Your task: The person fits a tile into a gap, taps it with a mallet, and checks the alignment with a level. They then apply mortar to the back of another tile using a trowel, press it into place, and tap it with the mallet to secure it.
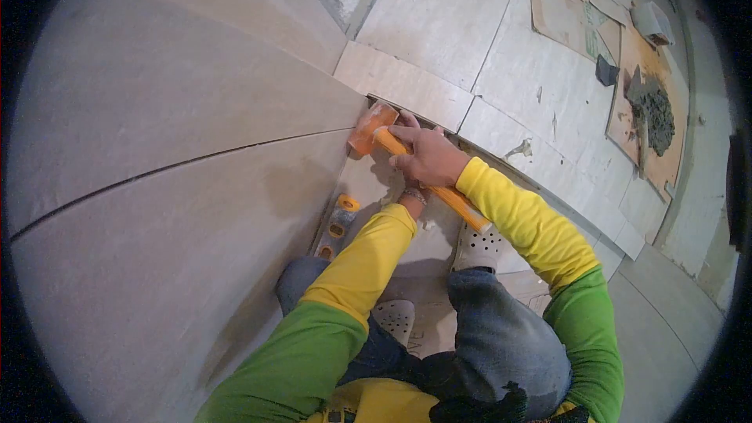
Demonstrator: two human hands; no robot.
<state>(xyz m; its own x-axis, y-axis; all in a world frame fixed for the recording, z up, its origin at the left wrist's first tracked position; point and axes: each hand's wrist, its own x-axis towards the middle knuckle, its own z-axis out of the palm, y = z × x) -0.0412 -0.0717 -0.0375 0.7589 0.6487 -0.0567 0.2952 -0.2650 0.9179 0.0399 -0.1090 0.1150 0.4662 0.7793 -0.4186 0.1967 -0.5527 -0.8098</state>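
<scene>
My right hand (437, 158) is closed on the yellow-orange handle (464, 210) of a rubber mallet. Its worn orange head (371, 130) is in the corner where the wall tiles meet the floor, beside a low tiled ledge. Beneath the right hand is my left hand (413, 186), with a bracelet at its wrist. Most of that hand is covered by the right hand and the handle, so its grip does not show. Both hands are over a light floor tile (365, 176) with grey smears on it.
Large beige wall tiles (180, 110) rise on the left. A spirit level (337, 225) lies along the wall's foot. Right of the hands runs the tiled ledge (501, 129). Farther right, a board holds grey mortar (654, 113), near a white container (652, 23) and cardboard (560, 16).
</scene>
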